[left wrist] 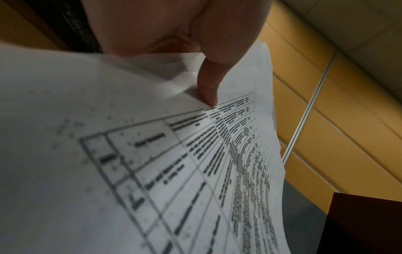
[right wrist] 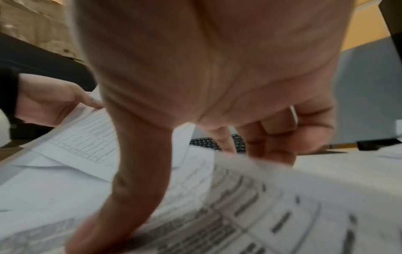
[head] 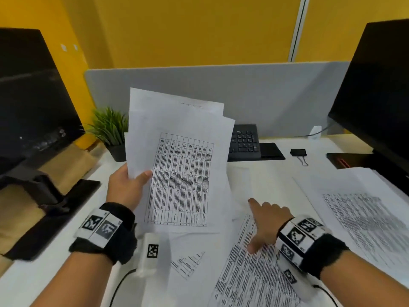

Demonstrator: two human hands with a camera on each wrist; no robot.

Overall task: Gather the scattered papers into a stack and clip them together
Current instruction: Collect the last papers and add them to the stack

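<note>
L hand [head: 125, 187] fingers pinch table-printed sheets [head: 179, 165]; R hand [head: 266, 222] fingers spread on desk sheet [head: 247, 273]; text unreadable.

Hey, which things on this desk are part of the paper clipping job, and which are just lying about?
Job: held sheets, loose page under right hand, page at right, binder clip, left hand.
Lying about: keyboard, plant, monitors.

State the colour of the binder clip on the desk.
Black binder clip with silver wire handles, clearest in the head view.
</note>
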